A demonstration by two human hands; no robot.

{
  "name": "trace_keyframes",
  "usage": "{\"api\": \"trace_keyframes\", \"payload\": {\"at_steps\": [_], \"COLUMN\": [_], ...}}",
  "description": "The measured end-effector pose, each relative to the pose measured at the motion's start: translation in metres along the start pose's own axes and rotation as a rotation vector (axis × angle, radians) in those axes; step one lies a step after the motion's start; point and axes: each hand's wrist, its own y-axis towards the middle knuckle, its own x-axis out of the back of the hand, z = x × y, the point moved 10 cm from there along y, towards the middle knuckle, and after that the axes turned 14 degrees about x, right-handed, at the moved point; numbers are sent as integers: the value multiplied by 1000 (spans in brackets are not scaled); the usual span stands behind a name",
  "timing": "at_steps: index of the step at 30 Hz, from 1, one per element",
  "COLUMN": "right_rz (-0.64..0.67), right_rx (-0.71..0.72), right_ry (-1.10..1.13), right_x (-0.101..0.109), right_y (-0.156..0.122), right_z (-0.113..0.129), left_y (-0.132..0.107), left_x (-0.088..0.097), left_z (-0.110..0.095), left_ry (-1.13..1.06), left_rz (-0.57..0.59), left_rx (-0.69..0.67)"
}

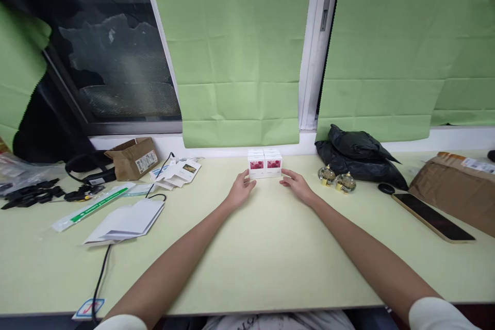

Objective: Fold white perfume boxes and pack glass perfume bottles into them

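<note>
Several small white boxes (265,171) with dark pink pictures on their fronts stand packed together at the back middle of the table. My left hand (240,189) is at their left side, its fingers stretched toward the front corner. On the other side, my right hand (297,184) has its fingers apart, with the fingertips beside the right front corner. Both hands are very close to the boxes; whether the fingertips touch them I cannot tell. Neither hand is wrapped round anything.
Right of the boxes are two ornate glass bottles (336,180), black plastic bags (359,160), a phone (433,216) and a brown package (456,191). Leftward lie folded papers (127,220), leaflets (180,172), an open carton (135,160), a green-striped packet (96,206) and a black cable (101,278).
</note>
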Motion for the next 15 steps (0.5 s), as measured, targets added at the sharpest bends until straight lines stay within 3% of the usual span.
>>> {"api": "trace_keyframes", "payload": {"at_steps": [15], "right_rz": [-5], "right_rx": [0], "right_ry": [0], "right_x": [0], "right_y": [0], "right_z": [-1], "left_y": [1], "left_x": [1], "left_z": [1], "left_ry": [-9], "left_rz": [-13], "left_rx": [-17]}}
